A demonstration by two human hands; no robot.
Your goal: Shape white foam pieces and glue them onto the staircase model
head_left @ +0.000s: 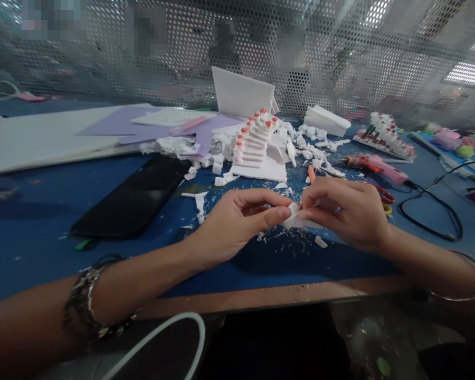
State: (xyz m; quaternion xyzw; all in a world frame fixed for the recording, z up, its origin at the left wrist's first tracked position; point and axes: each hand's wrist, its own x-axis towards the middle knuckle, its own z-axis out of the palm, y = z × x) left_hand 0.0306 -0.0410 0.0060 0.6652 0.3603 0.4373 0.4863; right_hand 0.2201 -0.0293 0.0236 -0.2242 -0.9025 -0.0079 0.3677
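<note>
Between my two hands, low over the table's front part, is a small piece of white paper [293, 217], partly hidden by my fingers. My left hand [249, 221] is closed in a pinch on its left side. From the right, my right hand [344, 211] pinches the same piece with thumb and fingertips. Just beyond stands a small white model staircase [253, 150] with red flower-like bits along its edges, on a white base [263, 170]. White scraps and shavings lie below and around my hands.
A black phone [136, 198] lies at the left, near white boards [43, 134] and purple sheets [114, 122]. A pink glue gun [386, 168] with a black cord lies at the right, near a flowered white model [386, 134]. Perforated metal mesh [174, 63] rises behind the table.
</note>
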